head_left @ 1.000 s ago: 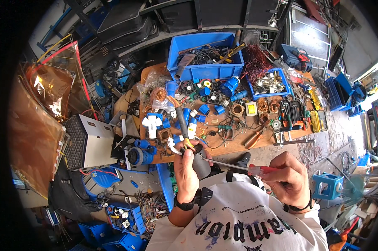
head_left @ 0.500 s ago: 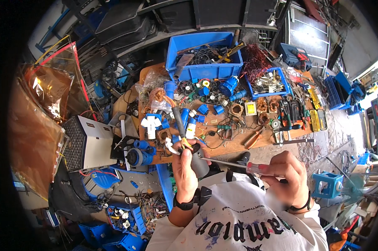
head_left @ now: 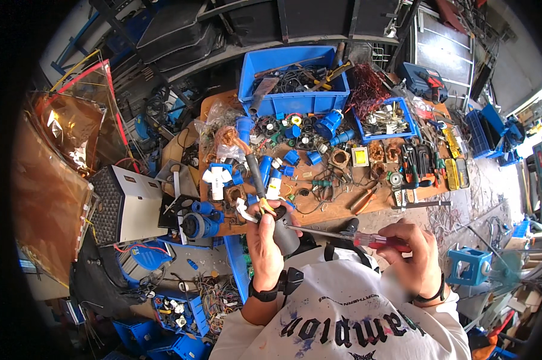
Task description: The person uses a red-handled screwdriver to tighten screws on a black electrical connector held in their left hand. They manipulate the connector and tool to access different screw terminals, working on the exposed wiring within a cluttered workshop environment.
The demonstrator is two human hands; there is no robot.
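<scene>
My left hand [head_left: 265, 247] is closed around a dark grey cylinder-shaped part [head_left: 288, 240], held in front of my shirt. Yellow-and-green wires [head_left: 265, 206] run from a thick black cable [head_left: 254, 171] down to the cylinder's upper end. That cable leans away over the table toward a brownish, frayed-looking bundle [head_left: 226, 135]. With curled fingers, my right hand [head_left: 416, 252] grips the back end of a screwdriver [head_left: 379, 241] with a clear and red handle. Its thin metal shaft lies almost level, and the tip meets the cylinder's side. Whether a screw sits there is too small to tell.
The wooden table [head_left: 337, 213] is crowded with blue plugs, fittings and hand tools. A big blue bin [head_left: 292, 103] and a shallow blue tray [head_left: 386, 133] of metal pieces stand farther back. Orange-handled pliers [head_left: 363, 201] lie near the front edge.
My right fingers have shifted back and loosened along the screwdriver, baring more of its red handle. The left hand, cylinder and cable stay nearly still.
</scene>
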